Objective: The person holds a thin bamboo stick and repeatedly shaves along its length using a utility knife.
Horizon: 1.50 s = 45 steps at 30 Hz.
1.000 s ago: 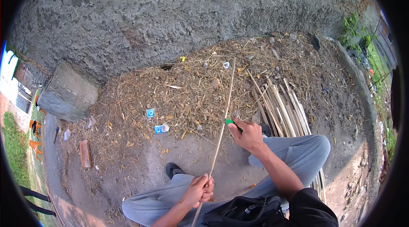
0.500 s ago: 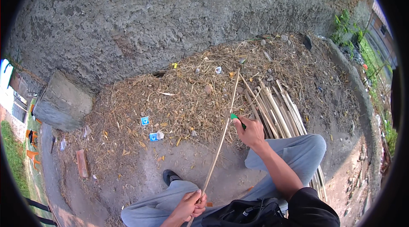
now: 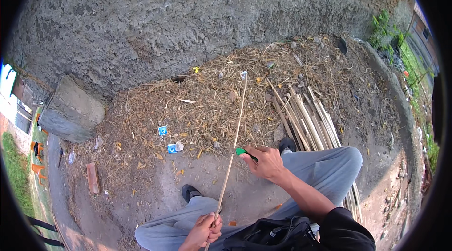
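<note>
Left hand [image 3: 203, 232] sits low near the bottom edge, fingers curled tight around the near end of a long thin stick [image 3: 234, 145]. The stick is pale, straight and smooth-looking, and runs from that hand up across the ground to the straw litter by the wall. Right hand [image 3: 267, 162] is beside the stick about halfway along it, fingers closed on a small tool with a green handle [image 3: 242, 151]; the green end touches the stick or sits just beside it, cannot tell which.

Ground is bare packed dirt near the feet, then a wide patch of dry straw [image 3: 207, 105], fibrous and tangled, with small stones in it. Behind it is a rough grey concrete wall [image 3: 188, 20], pitted and coarse. At its left end sits a grey concrete block [image 3: 70, 112], roughly cuboid.

On the right, a bundle of split cane strips [image 3: 308, 119], flat, pale and parallel, runs under the right knee.

Two small blue-and-white wrappers [image 3: 162, 131] lie in the straw left of the stick, one squarish and one crumpled. A small yellow scrap [image 3: 196, 69] lies near the wall. A reddish brick [image 3: 92, 177] lies flat at the left edge of the dirt.
</note>
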Available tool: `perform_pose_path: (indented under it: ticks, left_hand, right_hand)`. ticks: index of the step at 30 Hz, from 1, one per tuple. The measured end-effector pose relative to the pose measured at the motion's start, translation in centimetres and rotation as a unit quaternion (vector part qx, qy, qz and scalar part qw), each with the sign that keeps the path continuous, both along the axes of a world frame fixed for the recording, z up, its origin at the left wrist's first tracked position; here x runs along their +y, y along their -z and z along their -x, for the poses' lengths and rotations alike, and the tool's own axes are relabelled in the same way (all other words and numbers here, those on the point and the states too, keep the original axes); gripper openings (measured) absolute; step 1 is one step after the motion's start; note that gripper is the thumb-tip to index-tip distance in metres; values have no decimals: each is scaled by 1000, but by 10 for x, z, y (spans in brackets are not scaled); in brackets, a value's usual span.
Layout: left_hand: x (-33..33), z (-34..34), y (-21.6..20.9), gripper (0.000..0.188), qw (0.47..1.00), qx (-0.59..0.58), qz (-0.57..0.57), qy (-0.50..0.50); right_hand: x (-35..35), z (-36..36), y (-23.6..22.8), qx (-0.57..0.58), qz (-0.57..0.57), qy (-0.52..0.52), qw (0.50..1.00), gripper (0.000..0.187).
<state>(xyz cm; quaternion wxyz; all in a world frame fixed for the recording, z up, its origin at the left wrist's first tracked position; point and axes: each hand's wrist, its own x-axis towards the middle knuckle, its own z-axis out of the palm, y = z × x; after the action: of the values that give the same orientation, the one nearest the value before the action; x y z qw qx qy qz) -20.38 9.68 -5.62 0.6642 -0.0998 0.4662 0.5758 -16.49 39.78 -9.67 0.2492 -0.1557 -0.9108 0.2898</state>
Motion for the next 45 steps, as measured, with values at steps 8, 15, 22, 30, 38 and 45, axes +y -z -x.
perform_pose_path:
  ticks: [8,15,22,30,38,45]
  left_hand:
    - [4,-29,-19,37,989,68,117,-63]
    - [-33,-51,-13,38,985,65,159,-23]
    - [-46,-60,-25,40,978,33,207,-16]
    - [-73,-73,-32,42,982,-51,180,-22]
    - [-92,-74,-43,43,982,-4,167,-84]
    - [-14,-22,-33,36,988,72,82,-111]
  right_hand:
    - [-3,9,26,-45,2,9,999,35]
    - [52,13,35,-109,23,110,988,37]
    - [60,18,50,-128,-6,132,983,39]
    - [69,21,62,-157,1,176,972,37]
    - [132,2,83,-131,459,231,848,48]
    - [-10,7,52,-172,706,-51,685,43]
